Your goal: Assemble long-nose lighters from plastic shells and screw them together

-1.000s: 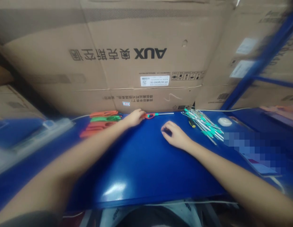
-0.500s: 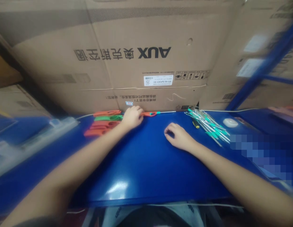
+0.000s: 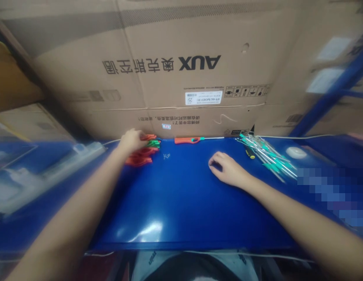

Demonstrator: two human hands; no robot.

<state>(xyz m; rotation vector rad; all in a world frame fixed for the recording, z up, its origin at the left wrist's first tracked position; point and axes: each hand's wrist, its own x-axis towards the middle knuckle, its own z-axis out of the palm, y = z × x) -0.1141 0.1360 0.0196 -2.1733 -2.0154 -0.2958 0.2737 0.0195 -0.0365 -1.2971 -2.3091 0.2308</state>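
Note:
My left hand (image 3: 133, 139) rests on the left ends of a stack of orange lighter handles (image 3: 140, 157) with a green lighter handle (image 3: 153, 143) among them. Its fingers bend down over the upper handles, their tips hidden and blurred. Right of the stack, a long-necked orange lighter (image 3: 187, 140) with a metal tube lies along the cardboard, untouched. My right hand (image 3: 225, 168) lies on the blue table, thumb and fingers curled together in a ring, with nothing visible in them. Beyond it, to the right, is a pile of metal lighter tubes with green parts (image 3: 266, 154).
A yellow-and-black tool handle (image 3: 250, 152) pokes out beside the tube pile. Further right sits a white rounded object (image 3: 296, 152). Upright cardboard (image 3: 163, 89) walls off the back of the blue table (image 3: 181, 210). Blurred clear plastic (image 3: 52, 177) lies at left.
My left hand has moved left, from beside the long-necked lighter onto the stacked handles, uncovering that lighter's orange grip. My right hand keeps its curled pose. The view has shifted slightly.

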